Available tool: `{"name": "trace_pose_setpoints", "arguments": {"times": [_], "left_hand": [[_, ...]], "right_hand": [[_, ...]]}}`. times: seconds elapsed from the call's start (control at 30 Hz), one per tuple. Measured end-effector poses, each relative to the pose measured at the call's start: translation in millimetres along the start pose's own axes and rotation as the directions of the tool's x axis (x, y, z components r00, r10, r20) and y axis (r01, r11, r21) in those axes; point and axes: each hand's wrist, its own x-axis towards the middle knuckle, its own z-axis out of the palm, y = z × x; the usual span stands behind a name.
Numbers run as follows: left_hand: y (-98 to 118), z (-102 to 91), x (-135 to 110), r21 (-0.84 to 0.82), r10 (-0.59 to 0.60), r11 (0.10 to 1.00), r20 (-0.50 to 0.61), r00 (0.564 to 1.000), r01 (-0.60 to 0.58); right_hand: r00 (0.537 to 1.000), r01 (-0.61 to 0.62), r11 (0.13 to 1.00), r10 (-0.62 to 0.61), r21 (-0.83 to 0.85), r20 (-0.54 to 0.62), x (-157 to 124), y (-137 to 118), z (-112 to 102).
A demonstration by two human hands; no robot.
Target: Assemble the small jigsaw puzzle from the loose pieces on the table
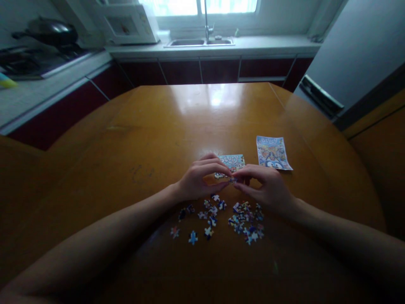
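Observation:
Between the fingertips of both hands is a small puzzle piece (233, 180). My left hand (202, 175) pinches it from the left with thumb and fingers, and my right hand (264, 181) pinches it from the right. Just beyond the fingers lies a partly joined jigsaw puzzle (232, 161), its lower part hidden behind the hands. Nearer to me, loose puzzle pieces (212, 211) are scattered below my left hand. A denser pile of puzzle pieces (247, 218) lies below my right hand.
A printed picture sheet (272, 153) lies on the wooden table (202, 118) beyond my right hand. Farther back are a sink (190, 42), a white microwave (129, 23) and a counter. A stove with a dark pan (52, 31) stands at the left, a pale fridge (357, 55) at the right.

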Motion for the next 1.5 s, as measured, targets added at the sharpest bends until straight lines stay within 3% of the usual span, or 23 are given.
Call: {"name": "trace_pose_setpoints", "arguments": {"times": [0.2,0.37,0.6,0.87,0.97,1.07,1.17,1.27,1.37,1.5], "left_hand": [[0.4,-0.3,1.1,0.003,0.009,1.000,-0.004,1.000,-0.009],[1.1,1.1,1.1,0.013,0.017,1.000,-0.011,1.000,-0.017],[-0.9,1.1,-2.1,-0.037,-0.001,0.999,0.116,0.993,0.005],[-5.6,3.6,-2.1,0.026,0.047,0.998,0.115,0.992,-0.051],[-5.4,3.7,-1.6,0.078,0.022,0.997,0.064,0.998,-0.027],[-4.6,3.3,-0.8,0.089,-0.005,0.996,0.020,1.000,0.004],[-6.5,1.6,-0.5,0.091,0.002,0.996,0.038,0.999,-0.006],[-14.1,-2.5,-1.9,0.112,-0.003,0.994,0.046,0.999,-0.002],[-25.3,-7.5,-5.1,0.159,-0.074,0.985,0.004,0.997,0.072],[-34.7,-11.6,-8.5,0.224,-0.130,0.968,0.067,0.989,0.112]], "right_hand": [[0.998,-0.048,0.999,0.049,0.012,-0.034,-0.4,-2.2,1.2],[0.980,-0.171,0.972,0.184,0.164,-0.070,-0.1,-2.1,3.7],[0.954,-0.278,0.875,0.300,0.397,0.007,1.4,-0.3,6.4],[0.941,-0.331,0.819,0.325,0.469,0.096,2.8,1.7,3.2],[0.958,-0.277,0.883,0.286,0.378,0.035,1.9,1.4,5.2],[0.997,-0.081,0.984,0.082,0.159,-0.005,0.9,0.8,5.6],[0.995,0.083,0.996,-0.084,0.035,0.047,1.6,3.5,2.9],[0.993,0.100,0.993,-0.096,-0.062,0.063,5.9,12.1,-2.6],[0.999,0.040,0.985,-0.034,-0.165,0.038,12.4,23.7,-8.5],[1.000,0.025,0.972,-0.020,-0.235,0.024,16.1,31.9,-10.3]]}}
